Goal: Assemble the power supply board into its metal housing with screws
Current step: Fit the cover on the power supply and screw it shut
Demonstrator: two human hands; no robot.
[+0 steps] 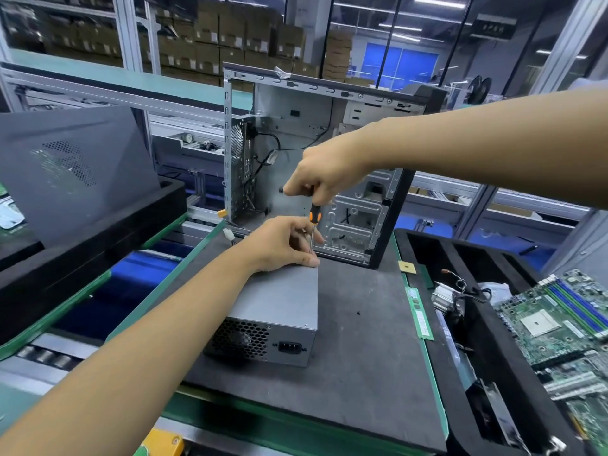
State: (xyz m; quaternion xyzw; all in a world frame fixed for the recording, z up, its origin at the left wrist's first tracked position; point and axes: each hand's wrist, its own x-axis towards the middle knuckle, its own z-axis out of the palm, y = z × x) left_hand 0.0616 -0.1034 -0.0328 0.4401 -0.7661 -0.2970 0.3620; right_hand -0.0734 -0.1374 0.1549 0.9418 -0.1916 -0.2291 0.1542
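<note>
Fingers (309, 260) steady the screwdriver (313, 222) shaft at the housing's (279, 291) far edge — right hand (324, 174) gripping above.

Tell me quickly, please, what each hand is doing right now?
Left hand: fingers pinch the screwdriver shaft, steadying it at the power supply housing corner.
Right hand: fingers grip the screwdriver handle.

screwdriver (313, 225) tip: hidden behind left hand (286, 243) | screw: unseen

Your dark mat (362, 373) carries the power supply (279, 307), the open case (316, 166) behind it, and a RAM stick (419, 314) at its right edge.
</note>
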